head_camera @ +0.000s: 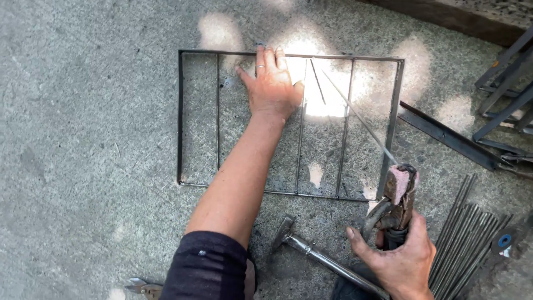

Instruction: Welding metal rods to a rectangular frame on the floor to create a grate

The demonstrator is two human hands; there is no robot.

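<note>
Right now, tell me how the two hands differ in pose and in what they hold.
The left hand lies flat, fingers spread, pressing on the rectangular metal frame on the concrete; the right hand is curled in a fist around the welding electrode holder. The left reaches far forward, the right stays close to the body. Both are bare.

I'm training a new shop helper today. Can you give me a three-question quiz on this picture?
1. True or false: the left hand lies flat on the metal frame.
2. What does the right hand grip: A) electrode holder B) hammer C) pliers?
3. Fill in: the bundle of thin rods lies on the person's ___ side.

Key: 1 true; 2 A; 3 right.
</note>
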